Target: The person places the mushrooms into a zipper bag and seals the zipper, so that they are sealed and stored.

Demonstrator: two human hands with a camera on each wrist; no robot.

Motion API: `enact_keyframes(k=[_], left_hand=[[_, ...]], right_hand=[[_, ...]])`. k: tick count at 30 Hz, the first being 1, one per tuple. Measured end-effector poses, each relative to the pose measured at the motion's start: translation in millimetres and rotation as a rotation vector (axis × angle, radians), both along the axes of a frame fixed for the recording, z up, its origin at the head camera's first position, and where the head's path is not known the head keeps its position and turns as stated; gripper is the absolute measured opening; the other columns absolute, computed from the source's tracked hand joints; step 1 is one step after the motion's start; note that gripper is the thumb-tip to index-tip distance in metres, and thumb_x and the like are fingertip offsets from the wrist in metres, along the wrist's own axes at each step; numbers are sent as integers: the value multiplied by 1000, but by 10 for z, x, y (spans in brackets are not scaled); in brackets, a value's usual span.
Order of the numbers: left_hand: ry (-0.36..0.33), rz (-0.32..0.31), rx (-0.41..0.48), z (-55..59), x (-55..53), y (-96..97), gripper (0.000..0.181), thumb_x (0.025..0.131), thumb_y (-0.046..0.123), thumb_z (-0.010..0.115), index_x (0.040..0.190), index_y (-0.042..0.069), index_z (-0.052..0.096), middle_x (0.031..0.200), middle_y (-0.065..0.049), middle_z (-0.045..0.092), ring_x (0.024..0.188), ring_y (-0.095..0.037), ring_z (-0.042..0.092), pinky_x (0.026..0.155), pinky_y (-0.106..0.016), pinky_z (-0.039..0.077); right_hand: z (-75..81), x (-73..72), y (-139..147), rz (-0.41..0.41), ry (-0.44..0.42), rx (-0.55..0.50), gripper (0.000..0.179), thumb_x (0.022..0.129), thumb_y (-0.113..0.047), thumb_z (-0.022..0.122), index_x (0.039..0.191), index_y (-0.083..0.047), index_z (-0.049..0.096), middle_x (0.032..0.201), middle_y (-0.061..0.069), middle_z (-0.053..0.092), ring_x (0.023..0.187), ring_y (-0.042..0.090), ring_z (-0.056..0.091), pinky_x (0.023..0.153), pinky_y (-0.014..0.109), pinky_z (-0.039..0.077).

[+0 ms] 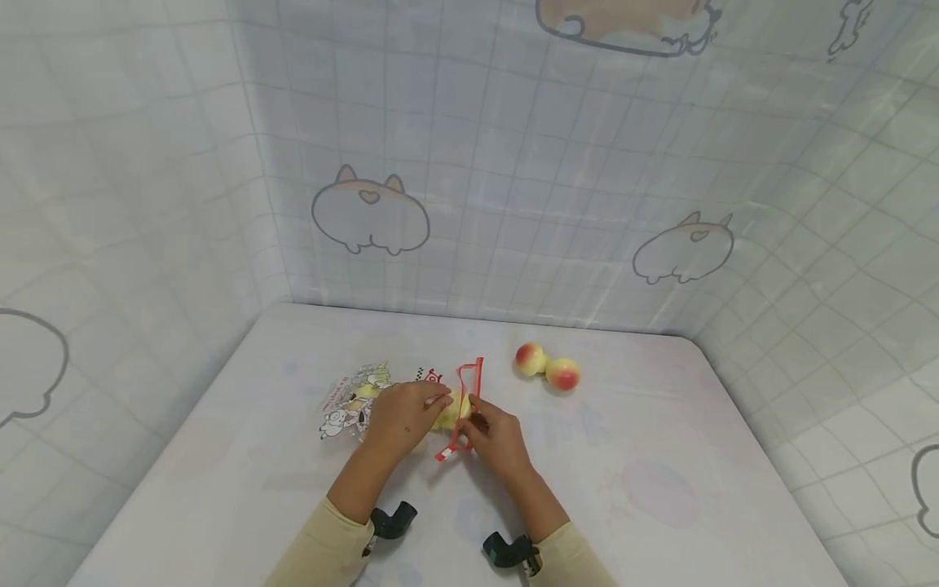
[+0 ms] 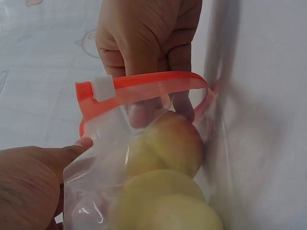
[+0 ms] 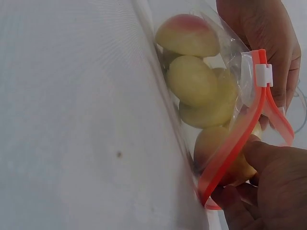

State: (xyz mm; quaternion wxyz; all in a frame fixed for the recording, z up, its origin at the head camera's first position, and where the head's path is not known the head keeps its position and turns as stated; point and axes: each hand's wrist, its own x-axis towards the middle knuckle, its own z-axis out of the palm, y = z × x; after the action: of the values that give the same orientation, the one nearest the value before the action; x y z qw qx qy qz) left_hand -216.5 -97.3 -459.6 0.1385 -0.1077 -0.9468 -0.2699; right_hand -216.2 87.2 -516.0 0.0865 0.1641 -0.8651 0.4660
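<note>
A clear slider zip bag (image 2: 91, 191) with a red-orange rim lies on the table, its mouth open toward the right. Inside are several yellow peaches with a red blush. My left hand (image 1: 401, 416) pinches the bag's film near the mouth, as the left wrist view shows. My right hand (image 1: 501, 440) reaches in at the mouth, thumb and fingers around a peach (image 3: 244, 171) just inside the rim. The white slider (image 2: 103, 88) sits at one end of the zip. In the head view my hands hide part of the bag.
Two more peaches, one (image 1: 530, 359) beside the other (image 1: 562, 374), lie on the white table (image 1: 623, 424) behind and right of my right hand. Cartoon-printed sheets (image 1: 513, 204) stand around the back and sides. Printed drawings cover the bag's left part (image 1: 352, 408).
</note>
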Motion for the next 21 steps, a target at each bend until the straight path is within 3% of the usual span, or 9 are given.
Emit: enact_keyframes(k=[6, 14, 18, 21], left_hand=[[14, -5, -2, 11, 30, -15, 23, 89, 35, 75, 109, 24, 79, 107, 6, 76, 100, -19, 72, 78, -41, 57], [11, -23, -3, 11, 82, -25, 24, 90, 38, 73, 109, 25, 79, 106, 6, 76, 100, -20, 71, 77, -41, 56], [9, -28, 2, 5, 106, -43, 24, 90, 37, 73, 109, 25, 79, 106, 6, 76, 100, -20, 72, 77, -42, 57], [15, -30, 1, 16, 123, -59, 23, 90, 36, 74, 109, 24, 79, 107, 6, 76, 101, -20, 71, 80, -42, 57]], right_hand=[[5, 31, -34, 41, 36, 28, 40, 92, -11, 71, 131, -5, 65, 117, 9, 72, 97, 18, 73, 82, 28, 58], [-4, 101, -35, 114, 47, 51, 40, 95, -7, 66, 133, 0, 62, 119, 13, 71, 93, 17, 73, 75, 22, 57], [7, 129, 9, 81, 23, 68, 40, 96, -8, 63, 136, -4, 60, 114, 10, 73, 79, 8, 68, 65, 20, 54], [49, 135, 64, 33, 20, 48, 39, 96, -9, 64, 134, -5, 63, 116, 11, 72, 83, 9, 69, 68, 23, 56]])
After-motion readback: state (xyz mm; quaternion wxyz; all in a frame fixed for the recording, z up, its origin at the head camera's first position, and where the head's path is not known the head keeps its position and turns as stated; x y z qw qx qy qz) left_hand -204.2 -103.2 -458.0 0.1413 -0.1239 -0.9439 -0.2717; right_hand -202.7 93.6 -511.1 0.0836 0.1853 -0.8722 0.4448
